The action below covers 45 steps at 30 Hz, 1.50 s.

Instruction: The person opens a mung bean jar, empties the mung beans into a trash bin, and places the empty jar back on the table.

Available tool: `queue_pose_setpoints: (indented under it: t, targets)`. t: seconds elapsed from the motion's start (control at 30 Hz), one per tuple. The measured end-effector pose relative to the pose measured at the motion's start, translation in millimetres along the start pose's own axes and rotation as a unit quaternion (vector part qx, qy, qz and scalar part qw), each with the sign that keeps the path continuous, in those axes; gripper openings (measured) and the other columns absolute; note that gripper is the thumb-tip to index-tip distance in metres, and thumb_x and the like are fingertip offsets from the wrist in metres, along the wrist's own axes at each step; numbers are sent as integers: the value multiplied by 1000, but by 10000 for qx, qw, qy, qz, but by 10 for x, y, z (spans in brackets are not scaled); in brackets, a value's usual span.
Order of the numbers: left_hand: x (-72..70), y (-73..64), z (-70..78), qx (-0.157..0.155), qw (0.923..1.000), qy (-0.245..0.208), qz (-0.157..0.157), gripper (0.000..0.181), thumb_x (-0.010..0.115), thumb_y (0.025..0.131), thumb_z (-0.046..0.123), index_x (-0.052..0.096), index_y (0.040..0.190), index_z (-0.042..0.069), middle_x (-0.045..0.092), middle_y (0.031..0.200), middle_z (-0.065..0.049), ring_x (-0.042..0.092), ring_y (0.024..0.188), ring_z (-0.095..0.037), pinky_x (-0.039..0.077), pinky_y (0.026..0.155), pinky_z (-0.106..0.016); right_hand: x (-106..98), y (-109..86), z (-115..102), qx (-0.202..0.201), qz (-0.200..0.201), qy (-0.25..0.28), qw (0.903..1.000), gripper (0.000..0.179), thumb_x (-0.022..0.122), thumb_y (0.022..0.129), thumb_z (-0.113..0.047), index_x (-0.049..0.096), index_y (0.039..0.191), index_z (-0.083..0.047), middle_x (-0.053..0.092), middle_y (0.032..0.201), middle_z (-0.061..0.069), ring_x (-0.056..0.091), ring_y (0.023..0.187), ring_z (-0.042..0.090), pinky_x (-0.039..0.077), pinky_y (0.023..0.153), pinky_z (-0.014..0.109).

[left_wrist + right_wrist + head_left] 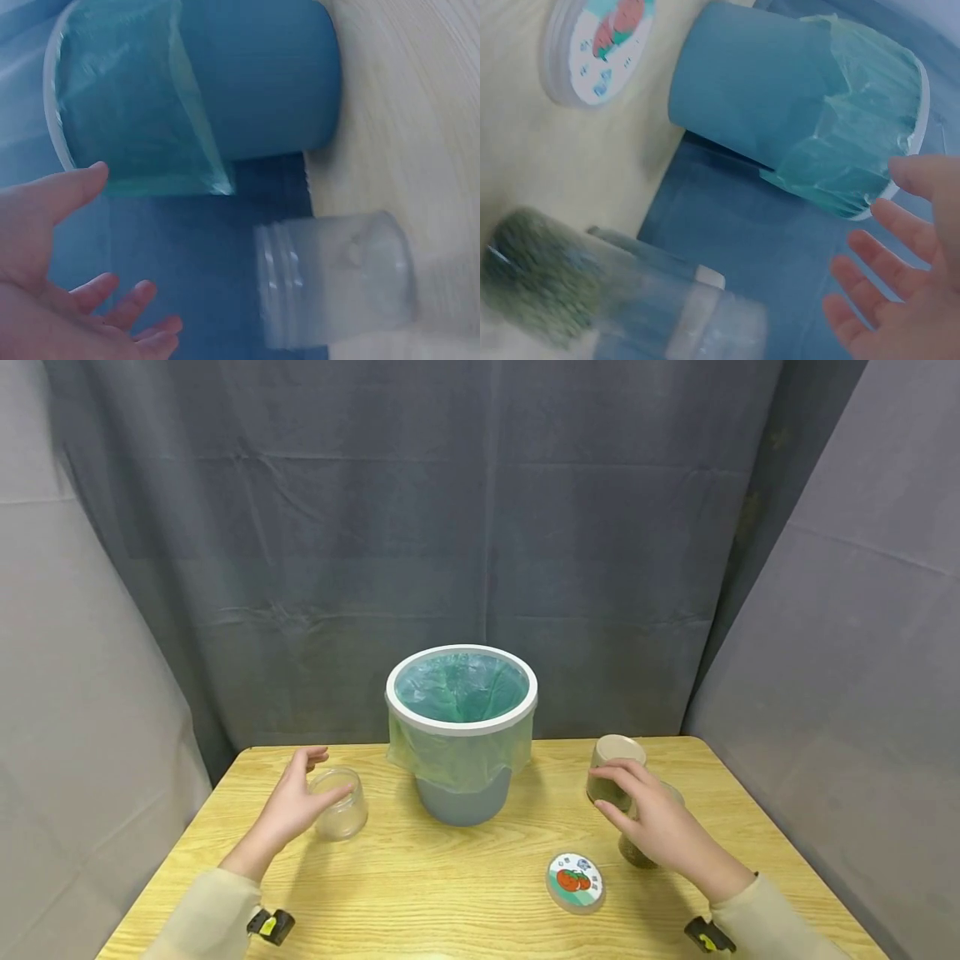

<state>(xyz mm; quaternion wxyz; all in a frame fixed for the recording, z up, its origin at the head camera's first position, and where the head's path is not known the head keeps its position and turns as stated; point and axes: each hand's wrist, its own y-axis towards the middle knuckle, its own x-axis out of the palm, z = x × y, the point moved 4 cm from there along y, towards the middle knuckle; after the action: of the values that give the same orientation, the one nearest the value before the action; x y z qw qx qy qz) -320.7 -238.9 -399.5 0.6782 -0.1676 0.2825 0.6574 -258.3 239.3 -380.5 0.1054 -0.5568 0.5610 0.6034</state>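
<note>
On the left, my left hand (291, 803) hovers by an empty clear plastic jar (342, 821), fingers spread and nothing in them. The left wrist view shows that jar's threaded, lidless neck apart from the fingers. Over on the right, my right hand (660, 827) is raised above two jars, its fingers loosely bent and holding nothing. The nearer clear jar (547, 277) has green granules in its bottom; in the head view the hand covers most of it. Just behind stands a jar with a pale top (618, 747). A round lid (575, 882) printed with red tomatoes lies nearby.
A blue-grey bin (461, 804) with a white rim (462, 727) and a green plastic liner (457, 760) stands at the back middle of the wooden table (420, 893). Grey curtains (360, 527) hang behind and on both sides.
</note>
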Motion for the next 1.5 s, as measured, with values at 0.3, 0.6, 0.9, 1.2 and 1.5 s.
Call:
queue_pose_setpoints:
  t: [0.3,0.6,0.9,1.2,1.5]
  targets:
    - [24,-86,413,845,9950,358,395,64,77,94,20,44,144,-1,49,145,-24,45,135,-46,39,111,-64,-225,238,83,131,-558,-132,9983,32,76,94,-13,68,125,-11,64,125,9,63,114,32,54,88,49]
    - [116,-205,661,1902,9639,1551,1038,66,85,86,22,51,137,-1,56,136,-23,54,127,-45,44,105,-62,-175,545,310,604,-1400,-165,9882,35,70,99,-23,67,129,-6,62,125,18,59,116,44,48,97,62]
    - [266,-276,707,2010,9515,2105,995,77,85,85,33,48,142,-4,51,144,-24,49,132,-48,42,109,-63,-82,685,632,1141,-2206,-529,9672,49,68,99,-32,61,139,-5,52,139,30,52,123,57,45,93,72]
    - [439,-277,588,1890,9519,2267,821,76,84,85,36,51,140,-5,55,141,-25,46,136,-49,35,111,-68,30,727,892,1380,-3044,-573,9407,68,73,94,-40,52,147,-4,43,147,34,45,126,63,45,93,72]
    - [579,-295,461,1753,9574,2252,434,86,83,86,40,45,147,-7,45,151,-33,35,144,-57,29,116,-70,98,671,1017,1749,-3558,-49,9180,91,79,89,-46,37,157,-2,30,154,36,36,135,64,44,98,68]
